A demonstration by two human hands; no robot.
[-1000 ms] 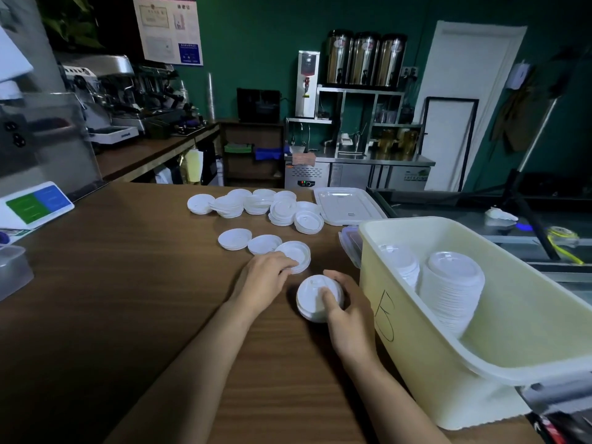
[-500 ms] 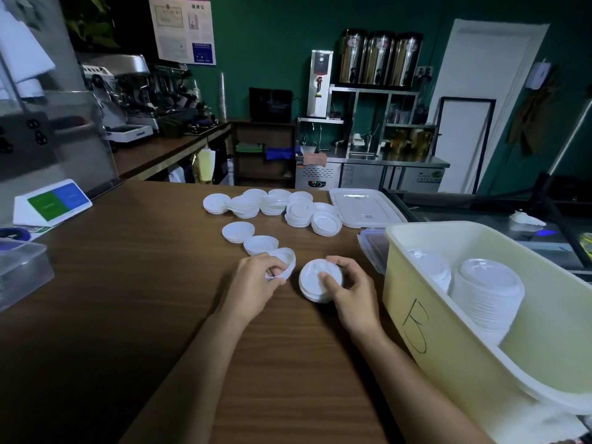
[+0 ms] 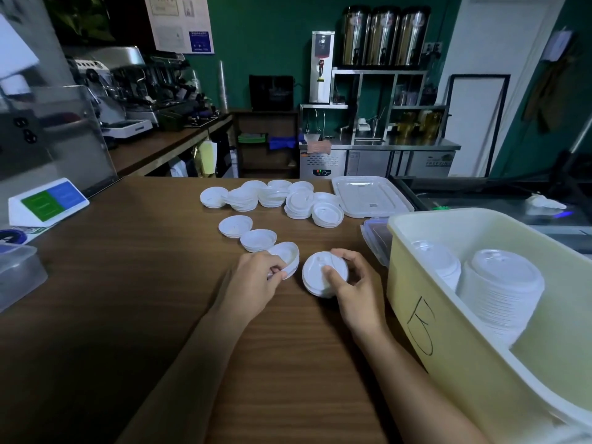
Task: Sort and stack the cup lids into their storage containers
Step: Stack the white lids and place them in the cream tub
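View from a head-worn camera in a dim café: a person's two bare forearms reach forward over a brown wooden counter (image 3: pixel 128 283).

The left hand (image 3: pixel 256 280) pinches a single white cup lid (image 3: pixel 288 254) between thumb and fingertips, holding it tipped up on edge. Just beside it, the right hand (image 3: pixel 355 293) curls round a short stack of lids (image 3: pixel 315 277), with the thumb pressed on the top lid and the fingers wrapped along the far rim. It is not clear whether this stack rests on the counter or sits just above it.

Two loose lids (image 3: pixel 235 225) lie flat just beyond the left hand. Further back is a scattered heap of lids (image 3: pixel 275 197). At the right stands a pale yellow storage bin (image 3: pixel 426 315) with a handwritten mark on its wall. Inside it, two tall lid stacks (image 3: pixel 506 283) lean on their sides.

The step in hand appears to be gathering loose lids into the right hand's stack. The next move likely calls for turning the pinched lid to match the stack's facing and nesting it squarely on top. The many lids left on the counter suggest the sorting is far from finished.
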